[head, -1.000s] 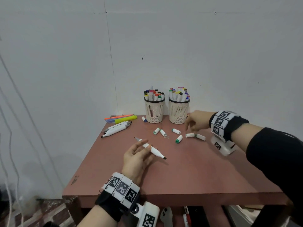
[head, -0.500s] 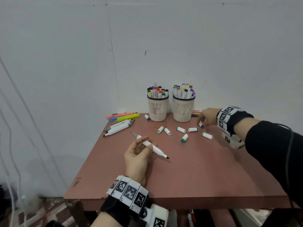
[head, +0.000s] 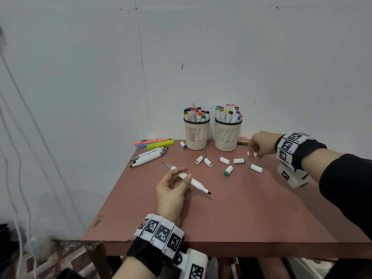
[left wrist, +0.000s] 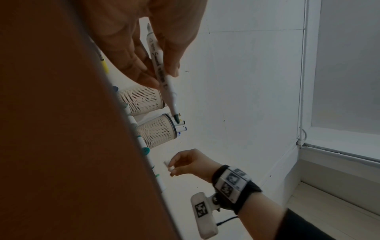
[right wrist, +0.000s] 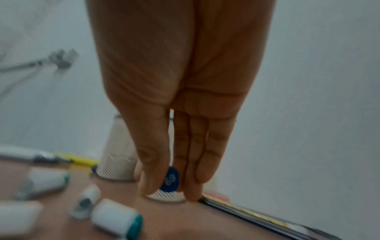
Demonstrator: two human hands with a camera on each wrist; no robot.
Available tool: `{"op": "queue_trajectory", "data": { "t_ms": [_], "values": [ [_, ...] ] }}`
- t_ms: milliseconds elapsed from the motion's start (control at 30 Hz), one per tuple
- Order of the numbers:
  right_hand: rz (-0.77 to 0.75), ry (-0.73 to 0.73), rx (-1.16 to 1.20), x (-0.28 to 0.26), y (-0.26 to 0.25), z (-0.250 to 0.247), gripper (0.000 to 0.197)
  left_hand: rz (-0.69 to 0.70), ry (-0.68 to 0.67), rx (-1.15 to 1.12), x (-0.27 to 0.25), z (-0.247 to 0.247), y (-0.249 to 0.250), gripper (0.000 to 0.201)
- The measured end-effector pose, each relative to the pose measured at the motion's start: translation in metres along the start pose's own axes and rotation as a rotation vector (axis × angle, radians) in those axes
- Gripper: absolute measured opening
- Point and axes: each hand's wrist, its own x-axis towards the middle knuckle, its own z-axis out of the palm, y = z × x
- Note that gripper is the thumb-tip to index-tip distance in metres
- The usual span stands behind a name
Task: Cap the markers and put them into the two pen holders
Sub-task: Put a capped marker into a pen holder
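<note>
On the reddish tabletop two pen holders stand at the back, full of capped markers; loose caps lie before them. The left hand pinches an uncapped marker just above the tabletop; the right hand pinches a blue-ended cap near the right holder.

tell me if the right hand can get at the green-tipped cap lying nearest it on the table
Probably yes: the right hand hovers just beyond that cap, nothing between them. But its fingers already pinch a blue-ended cap, so they aren't free.
</note>
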Motion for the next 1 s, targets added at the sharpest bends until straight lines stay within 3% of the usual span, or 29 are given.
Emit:
{"op": "queue_trajectory", "data": {
  "t_ms": [233, 400, 533, 833, 1000],
  "values": [
    [-0.132, 0.241, 0.263, -0.066, -0.033, -0.027, 0.020, 0.034, -0.001, 0.001, 0.002, -0.003, -0.002, 0.021],
    [-0.163, 0.353, 0.697, -0.117, -0.072, -0.018, 0.032, 0.044, 0.016, -0.047, 0.003, -0.003, -0.002, 0.021],
    [-0.147, 0.322, 1.082, -0.144, -0.103, 0.011, 0.031, 0.059, 0.038, -0.059, 0.004, -0.003, -0.003, 0.018],
    [0.020, 0.429, 1.781, -0.130, -0.151, 0.084, 0.029, 0.067, 0.077, -0.079, 0.009, -0.006, -0.006, 0.016],
    [0.043, 0.481, 1.891, -0.109, -0.158, 0.097, 0.029, 0.084, 0.091, -0.097, 0.009, -0.006, -0.006, 0.016]
  ]
}}
